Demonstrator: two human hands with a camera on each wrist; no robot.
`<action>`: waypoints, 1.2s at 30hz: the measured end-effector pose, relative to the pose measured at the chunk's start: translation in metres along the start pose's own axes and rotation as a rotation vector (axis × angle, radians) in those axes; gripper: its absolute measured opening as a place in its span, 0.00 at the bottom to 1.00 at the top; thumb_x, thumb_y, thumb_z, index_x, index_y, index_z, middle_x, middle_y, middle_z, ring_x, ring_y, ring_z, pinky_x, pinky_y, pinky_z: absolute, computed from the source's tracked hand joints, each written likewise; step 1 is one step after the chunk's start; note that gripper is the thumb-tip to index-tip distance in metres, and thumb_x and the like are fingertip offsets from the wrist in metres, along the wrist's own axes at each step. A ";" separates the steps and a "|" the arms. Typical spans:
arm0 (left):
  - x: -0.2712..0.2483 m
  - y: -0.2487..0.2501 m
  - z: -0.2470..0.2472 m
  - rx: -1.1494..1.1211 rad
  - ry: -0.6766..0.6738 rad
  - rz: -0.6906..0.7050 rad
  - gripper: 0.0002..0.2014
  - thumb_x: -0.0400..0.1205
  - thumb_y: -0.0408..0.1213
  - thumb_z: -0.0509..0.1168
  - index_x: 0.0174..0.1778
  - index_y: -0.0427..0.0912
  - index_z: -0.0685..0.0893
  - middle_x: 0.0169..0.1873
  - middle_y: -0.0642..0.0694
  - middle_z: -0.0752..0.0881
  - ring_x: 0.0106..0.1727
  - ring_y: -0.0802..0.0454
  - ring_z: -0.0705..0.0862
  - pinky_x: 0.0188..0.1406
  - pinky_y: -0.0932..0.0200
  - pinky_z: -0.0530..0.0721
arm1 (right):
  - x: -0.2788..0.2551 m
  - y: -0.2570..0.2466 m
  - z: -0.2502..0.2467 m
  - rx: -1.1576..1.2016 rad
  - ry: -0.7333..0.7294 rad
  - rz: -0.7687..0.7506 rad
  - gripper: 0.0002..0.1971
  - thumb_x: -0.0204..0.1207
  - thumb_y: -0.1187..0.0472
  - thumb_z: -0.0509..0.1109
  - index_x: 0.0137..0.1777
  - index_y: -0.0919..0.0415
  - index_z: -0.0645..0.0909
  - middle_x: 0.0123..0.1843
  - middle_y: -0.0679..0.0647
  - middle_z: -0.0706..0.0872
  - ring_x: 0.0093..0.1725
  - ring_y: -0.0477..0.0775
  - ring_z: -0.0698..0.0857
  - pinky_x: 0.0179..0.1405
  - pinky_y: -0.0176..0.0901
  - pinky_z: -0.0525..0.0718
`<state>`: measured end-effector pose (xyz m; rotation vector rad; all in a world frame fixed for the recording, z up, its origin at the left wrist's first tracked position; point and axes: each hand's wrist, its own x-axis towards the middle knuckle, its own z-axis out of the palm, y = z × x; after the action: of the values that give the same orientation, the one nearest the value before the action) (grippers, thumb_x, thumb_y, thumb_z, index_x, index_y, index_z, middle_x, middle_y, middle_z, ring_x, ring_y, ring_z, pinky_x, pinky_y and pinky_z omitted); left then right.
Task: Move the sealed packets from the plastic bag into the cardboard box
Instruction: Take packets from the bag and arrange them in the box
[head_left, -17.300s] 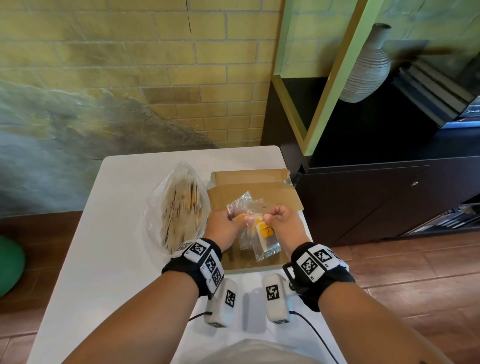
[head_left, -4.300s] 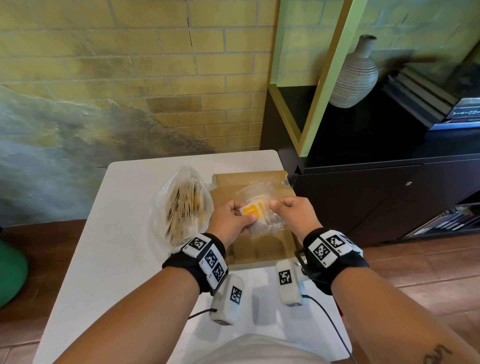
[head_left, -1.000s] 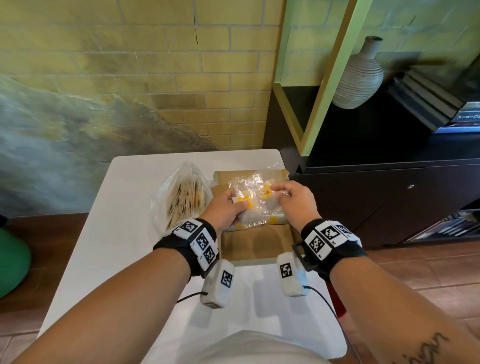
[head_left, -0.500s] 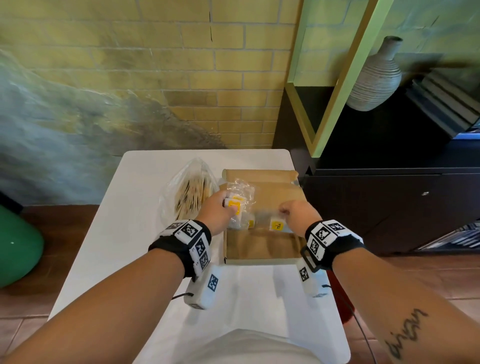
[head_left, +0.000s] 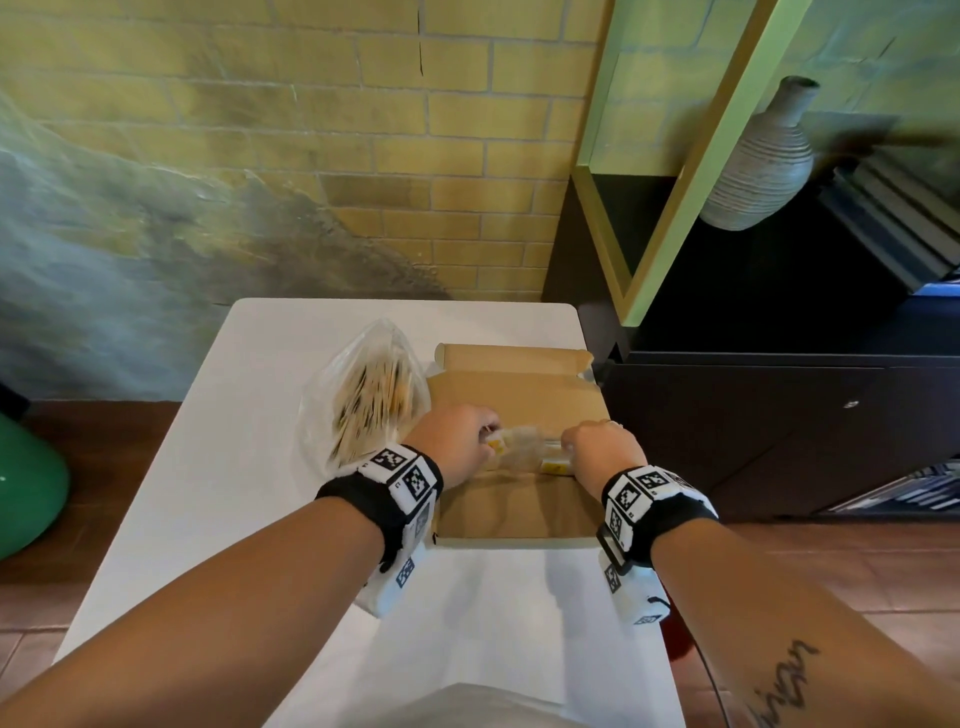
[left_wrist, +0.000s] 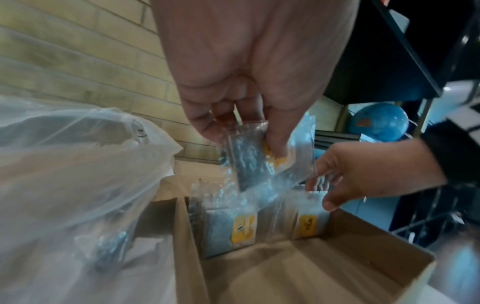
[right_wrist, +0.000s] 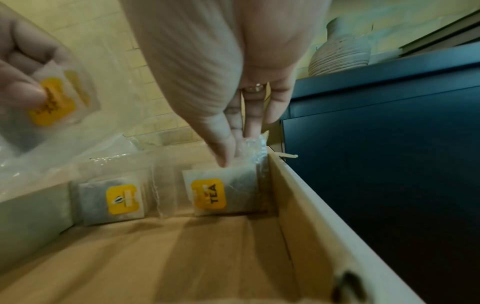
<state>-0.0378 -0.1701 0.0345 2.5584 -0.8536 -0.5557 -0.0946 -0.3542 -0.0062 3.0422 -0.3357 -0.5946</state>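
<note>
An open cardboard box (head_left: 519, 504) lies on the white table, with a clear plastic bag (head_left: 363, 400) of packets at its left. Both hands are inside the box. My left hand (left_wrist: 246, 131) pinches a clear tea packet with a yellow tag (left_wrist: 249, 164) above the box floor. My right hand (right_wrist: 233, 148) pinches the top edge of a packet marked TEA (right_wrist: 223, 193), which stands against the box's right wall (right_wrist: 298, 205). Another packet (right_wrist: 114, 201) stands to its left in the box. The box floor (right_wrist: 182, 257) nearer me is bare.
The white table (head_left: 260, 467) stands against a yellow brick wall. A dark cabinet (head_left: 779, 415) stands close to the box's right side, with a ribbed vase (head_left: 758, 166) on top. A green object (head_left: 26, 478) sits on the floor at the left.
Both hands have dropped from above the box down into it. The right hand has carried one packet to the right wall, while the left hand keeps hold of its packet.
</note>
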 end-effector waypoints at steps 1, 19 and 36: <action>0.002 0.000 0.003 0.056 -0.036 0.013 0.10 0.81 0.33 0.61 0.55 0.41 0.84 0.42 0.47 0.85 0.40 0.51 0.80 0.33 0.64 0.74 | 0.000 0.000 0.001 -0.016 -0.003 -0.004 0.19 0.76 0.72 0.60 0.63 0.56 0.79 0.61 0.57 0.82 0.63 0.61 0.78 0.59 0.50 0.77; 0.017 -0.008 0.029 0.373 -0.251 -0.007 0.21 0.80 0.25 0.58 0.68 0.45 0.77 0.59 0.42 0.84 0.59 0.42 0.83 0.58 0.48 0.83 | -0.004 0.008 0.000 -0.073 0.037 -0.032 0.13 0.77 0.70 0.60 0.58 0.59 0.79 0.57 0.57 0.84 0.62 0.61 0.79 0.62 0.52 0.76; 0.024 -0.014 0.029 0.462 -0.165 -0.080 0.12 0.81 0.30 0.59 0.54 0.38 0.86 0.51 0.41 0.85 0.51 0.44 0.84 0.48 0.57 0.81 | -0.022 -0.027 0.020 0.184 -0.190 -0.242 0.10 0.76 0.61 0.62 0.56 0.61 0.78 0.53 0.59 0.85 0.52 0.60 0.84 0.46 0.47 0.83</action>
<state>-0.0274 -0.1816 -0.0025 3.0060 -1.0407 -0.6662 -0.1165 -0.3226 -0.0188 3.2351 -0.0234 -0.9192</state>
